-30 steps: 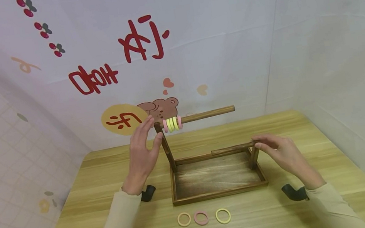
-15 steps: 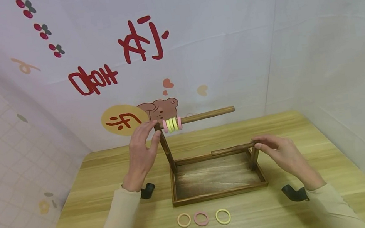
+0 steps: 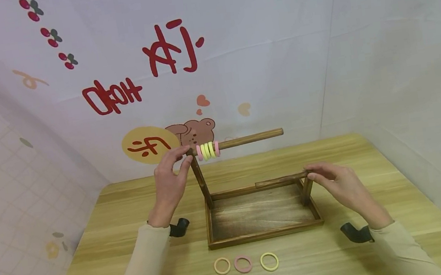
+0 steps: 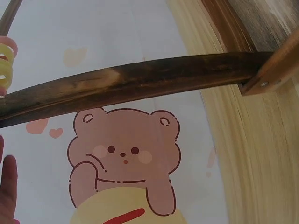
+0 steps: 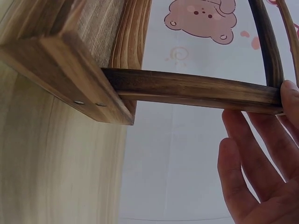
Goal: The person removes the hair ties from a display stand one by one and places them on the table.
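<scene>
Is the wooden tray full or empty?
Empty. The wooden tray shows only bare wood inside. The three loose rings lie on the table in front of it, outside its rim.

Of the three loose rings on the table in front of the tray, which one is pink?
The middle ring. It is pink; the left ring is pale tan and the right ring is yellow.

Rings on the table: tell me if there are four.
No, three rings lie on the table in front of the tray.
</scene>
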Action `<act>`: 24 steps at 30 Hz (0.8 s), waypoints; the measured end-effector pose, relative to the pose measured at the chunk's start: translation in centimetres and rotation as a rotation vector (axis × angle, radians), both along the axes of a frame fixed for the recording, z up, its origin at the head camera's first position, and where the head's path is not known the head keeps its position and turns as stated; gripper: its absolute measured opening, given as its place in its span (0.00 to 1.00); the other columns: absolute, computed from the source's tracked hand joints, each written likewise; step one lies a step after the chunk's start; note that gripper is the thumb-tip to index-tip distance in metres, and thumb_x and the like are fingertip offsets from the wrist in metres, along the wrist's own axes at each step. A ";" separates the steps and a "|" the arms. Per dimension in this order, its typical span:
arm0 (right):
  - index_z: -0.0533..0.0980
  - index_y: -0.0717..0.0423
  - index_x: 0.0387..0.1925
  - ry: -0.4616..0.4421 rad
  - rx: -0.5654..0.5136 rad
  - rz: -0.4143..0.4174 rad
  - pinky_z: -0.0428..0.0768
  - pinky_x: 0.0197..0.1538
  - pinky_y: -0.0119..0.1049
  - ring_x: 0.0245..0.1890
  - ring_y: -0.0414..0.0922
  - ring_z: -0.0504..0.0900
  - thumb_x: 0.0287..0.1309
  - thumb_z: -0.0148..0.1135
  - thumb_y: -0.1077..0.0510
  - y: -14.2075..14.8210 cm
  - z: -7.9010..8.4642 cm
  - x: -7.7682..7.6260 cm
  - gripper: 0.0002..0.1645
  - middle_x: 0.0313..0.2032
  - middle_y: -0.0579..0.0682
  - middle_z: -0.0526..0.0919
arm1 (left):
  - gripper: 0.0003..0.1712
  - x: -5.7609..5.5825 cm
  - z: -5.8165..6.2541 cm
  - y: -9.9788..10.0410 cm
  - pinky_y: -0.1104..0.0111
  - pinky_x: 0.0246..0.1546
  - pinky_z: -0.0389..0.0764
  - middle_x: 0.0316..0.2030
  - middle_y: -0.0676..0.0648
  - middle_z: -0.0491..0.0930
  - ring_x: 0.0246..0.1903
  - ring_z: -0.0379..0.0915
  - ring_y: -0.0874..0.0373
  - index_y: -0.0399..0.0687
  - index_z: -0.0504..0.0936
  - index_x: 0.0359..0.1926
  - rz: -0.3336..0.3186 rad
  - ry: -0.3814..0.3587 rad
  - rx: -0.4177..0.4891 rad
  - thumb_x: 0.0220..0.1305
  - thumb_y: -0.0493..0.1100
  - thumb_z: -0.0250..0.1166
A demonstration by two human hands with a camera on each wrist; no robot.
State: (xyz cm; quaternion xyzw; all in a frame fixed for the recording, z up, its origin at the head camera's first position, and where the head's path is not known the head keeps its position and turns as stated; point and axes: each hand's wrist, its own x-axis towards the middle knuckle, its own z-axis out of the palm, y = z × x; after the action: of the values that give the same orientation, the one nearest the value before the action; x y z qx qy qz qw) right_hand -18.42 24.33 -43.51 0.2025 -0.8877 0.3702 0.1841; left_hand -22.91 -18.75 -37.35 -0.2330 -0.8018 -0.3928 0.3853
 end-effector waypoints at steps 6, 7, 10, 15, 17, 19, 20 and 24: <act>0.83 0.54 0.57 -0.019 0.052 0.012 0.86 0.47 0.48 0.46 0.54 0.89 0.72 0.65 0.58 0.0 0.5 -0.1 0.15 0.50 0.50 0.89 | 0.15 0.1 -0.2 0.1 0.59 0.52 0.84 0.50 0.39 0.84 0.45 0.85 0.45 0.35 0.85 0.54 -0.039 -0.043 0.062 0.68 0.31 0.69; 0.83 0.55 0.57 -0.019 0.060 0.016 0.86 0.47 0.52 0.46 0.55 0.89 0.72 0.65 0.57 0.0 0.6 -0.1 0.16 0.50 0.51 0.89 | 0.15 0.1 -0.2 0.1 0.61 0.52 0.84 0.50 0.39 0.84 0.45 0.85 0.45 0.35 0.85 0.54 -0.042 -0.041 0.066 0.68 0.31 0.69; 0.83 0.57 0.58 -0.009 0.067 0.021 0.85 0.45 0.57 0.46 0.56 0.89 0.72 0.65 0.58 -0.2 1.1 0.1 0.16 0.50 0.53 0.89 | 0.15 0.0 -0.2 0.2 0.67 0.53 0.83 0.50 0.39 0.84 0.46 0.84 0.45 0.34 0.84 0.54 -0.049 -0.036 0.071 0.68 0.31 0.69; 0.83 0.58 0.57 0.100 0.079 0.003 0.85 0.42 0.57 0.43 0.55 0.89 0.67 0.69 0.61 -1.3 2.5 0.5 0.18 0.51 0.55 0.89 | 0.15 -0.2 -0.3 0.3 0.76 0.54 0.80 0.50 0.38 0.84 0.47 0.84 0.45 0.33 0.84 0.54 -0.063 -0.044 0.090 0.68 0.31 0.69; 0.84 0.58 0.55 0.180 0.093 0.001 0.86 0.41 0.55 0.41 0.54 0.89 0.62 0.72 0.64 -2.1 3.2 0.6 0.19 0.50 0.54 0.89 | 0.15 -0.3 -0.3 0.3 0.77 0.54 0.79 0.50 0.38 0.84 0.47 0.84 0.45 0.32 0.84 0.54 -0.070 -0.046 0.100 0.68 0.31 0.68; 0.84 0.58 0.54 0.265 0.098 0.012 0.85 0.39 0.50 0.40 0.52 0.89 0.57 0.75 0.66 -3.0 3.8 0.7 0.22 0.48 0.54 0.89 | 0.14 -0.3 -0.4 0.3 0.78 0.54 0.79 0.50 0.38 0.84 0.47 0.84 0.45 0.32 0.84 0.54 -0.076 -0.047 0.108 0.69 0.32 0.68; 0.84 0.59 0.54 0.305 0.094 0.024 0.85 0.38 0.47 0.38 0.50 0.88 0.55 0.76 0.67 -3.5 4.1 0.7 0.23 0.48 0.54 0.89 | 0.14 -0.3 -0.4 0.3 0.78 0.54 0.79 0.50 0.38 0.84 0.47 0.84 0.45 0.33 0.84 0.54 -0.075 -0.047 0.110 0.69 0.32 0.68; 0.84 0.60 0.54 0.422 0.063 0.070 0.83 0.44 0.37 0.41 0.50 0.88 0.61 0.74 0.60 -5.4 5.0 0.7 0.19 0.49 0.55 0.89 | 0.14 -0.3 -0.6 0.3 0.75 0.53 0.80 0.50 0.39 0.85 0.46 0.84 0.45 0.34 0.84 0.54 -0.072 -0.044 0.113 0.68 0.32 0.68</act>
State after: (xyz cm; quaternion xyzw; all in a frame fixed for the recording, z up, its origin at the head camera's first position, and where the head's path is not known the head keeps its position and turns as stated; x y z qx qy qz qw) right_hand -17.73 18.94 -38.52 0.3120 -0.8329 0.2979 0.3466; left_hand -23.22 -18.48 -37.94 -0.2307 -0.7776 -0.4562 0.3660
